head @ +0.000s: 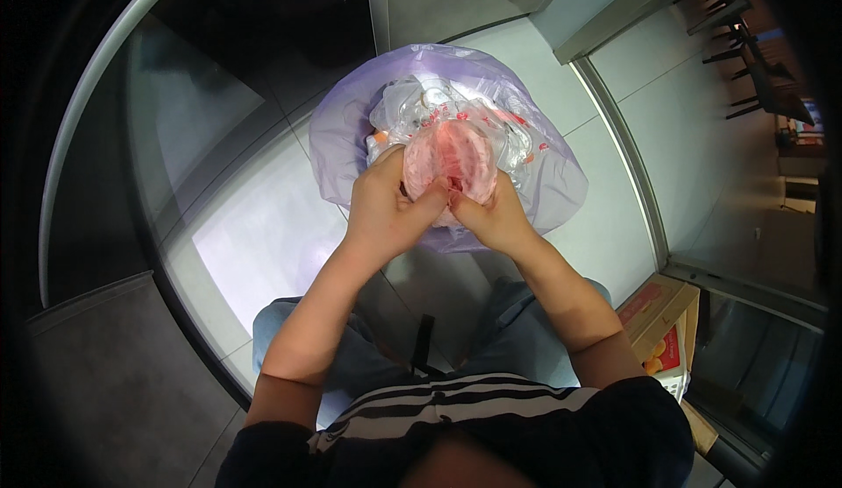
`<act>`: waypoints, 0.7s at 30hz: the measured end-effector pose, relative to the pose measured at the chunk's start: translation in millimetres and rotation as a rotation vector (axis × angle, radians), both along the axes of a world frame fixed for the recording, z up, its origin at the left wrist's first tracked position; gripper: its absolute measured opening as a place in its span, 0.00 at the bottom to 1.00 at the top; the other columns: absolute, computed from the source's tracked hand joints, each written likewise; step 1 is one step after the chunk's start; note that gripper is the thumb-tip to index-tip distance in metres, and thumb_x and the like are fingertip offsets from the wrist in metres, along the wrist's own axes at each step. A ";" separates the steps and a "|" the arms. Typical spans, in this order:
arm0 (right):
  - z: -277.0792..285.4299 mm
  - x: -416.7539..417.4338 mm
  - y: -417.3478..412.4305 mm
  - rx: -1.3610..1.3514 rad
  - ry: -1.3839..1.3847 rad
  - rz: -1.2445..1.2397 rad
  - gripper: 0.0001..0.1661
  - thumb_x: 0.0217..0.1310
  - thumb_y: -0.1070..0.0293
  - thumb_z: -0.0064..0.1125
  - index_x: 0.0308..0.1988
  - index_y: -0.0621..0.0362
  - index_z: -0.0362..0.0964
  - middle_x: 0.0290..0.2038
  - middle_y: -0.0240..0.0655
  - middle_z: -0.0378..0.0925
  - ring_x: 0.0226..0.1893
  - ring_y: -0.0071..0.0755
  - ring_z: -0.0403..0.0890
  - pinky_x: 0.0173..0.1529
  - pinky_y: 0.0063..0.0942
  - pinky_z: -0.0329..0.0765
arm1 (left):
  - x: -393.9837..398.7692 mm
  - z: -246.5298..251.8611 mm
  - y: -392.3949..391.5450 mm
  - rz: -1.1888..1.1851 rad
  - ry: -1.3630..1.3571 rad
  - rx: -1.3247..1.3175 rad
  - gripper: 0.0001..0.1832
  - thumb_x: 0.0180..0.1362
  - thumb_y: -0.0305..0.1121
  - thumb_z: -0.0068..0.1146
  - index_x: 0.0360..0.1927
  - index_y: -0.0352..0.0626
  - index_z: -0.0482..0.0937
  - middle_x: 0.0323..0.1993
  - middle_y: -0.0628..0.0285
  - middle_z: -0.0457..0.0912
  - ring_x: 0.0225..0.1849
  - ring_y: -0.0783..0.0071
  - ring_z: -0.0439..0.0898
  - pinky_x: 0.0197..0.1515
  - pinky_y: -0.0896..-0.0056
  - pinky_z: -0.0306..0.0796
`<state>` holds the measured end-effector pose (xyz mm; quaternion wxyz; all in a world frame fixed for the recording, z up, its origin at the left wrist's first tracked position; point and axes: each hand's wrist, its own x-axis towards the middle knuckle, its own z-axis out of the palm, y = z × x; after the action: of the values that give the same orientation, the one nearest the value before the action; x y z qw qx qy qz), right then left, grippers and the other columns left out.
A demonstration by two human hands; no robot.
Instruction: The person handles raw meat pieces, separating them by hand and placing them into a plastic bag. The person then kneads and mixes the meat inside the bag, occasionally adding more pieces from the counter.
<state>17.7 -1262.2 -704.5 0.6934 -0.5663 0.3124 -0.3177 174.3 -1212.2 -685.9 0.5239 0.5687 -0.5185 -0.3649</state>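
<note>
Between my two hands is a round pink fruit, seemingly a peeled pomelo (454,149), with a pale membrane and a darker split down its middle. My left hand (398,198) grips its left side, and my right hand (493,215) grips its right side. Both thumbs press at the split near the edge closest to me, their tips close together. The fruit is held above a bin or container lined with a translucent purple plastic bag (342,120). Crumpled clear plastic (401,106) with red printing lies inside the bag. My other fingers are mostly hidden behind the fruit.
Pale floor tiles (263,225) surround the bag. A dark glossy cabinet or appliance front (217,113) stands at the left. A metal door track (625,139) runs along the right, with chairs (756,80) beyond it. A cardboard box (658,304) with fruit pictures sits at the lower right.
</note>
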 end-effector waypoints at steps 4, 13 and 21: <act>0.3 -6.0 0.8 -0.053 0.036 -0.010 0.22 0.51 0.74 0.54 0.49 0.65 0.67 0.41 0.32 0.75 0.42 0.22 0.74 0.47 0.23 0.72 | -3.8 3.2 3.7 -0.048 0.406 0.146 0.13 0.54 0.26 0.55 0.43 0.34 0.76 0.37 0.62 0.80 0.37 0.80 0.77 0.40 0.76 0.71; -5.9 -16.9 -3.1 0.073 -0.086 -0.045 0.16 0.56 0.74 0.54 0.46 0.64 0.71 0.37 0.29 0.77 0.37 0.17 0.74 0.40 0.20 0.73 | -3.9 -8.3 7.7 -0.062 0.884 0.190 0.17 0.57 0.27 0.49 0.51 0.33 0.71 0.44 0.63 0.78 0.45 0.80 0.75 0.49 0.76 0.68; 15.8 -7.5 -15.2 0.034 -0.171 -0.101 0.24 0.62 0.68 0.56 0.56 0.62 0.61 0.44 0.33 0.74 0.44 0.22 0.74 0.47 0.23 0.73 | 7.9 5.7 2.2 -0.142 0.838 0.141 0.22 0.56 0.26 0.47 0.56 0.34 0.67 0.48 0.61 0.76 0.49 0.76 0.74 0.54 0.74 0.66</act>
<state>10.2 -1277.3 -688.6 0.7101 -0.5089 0.2856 -0.3940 182.2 -1210.0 -680.2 0.6227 0.3689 -0.2726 -0.6339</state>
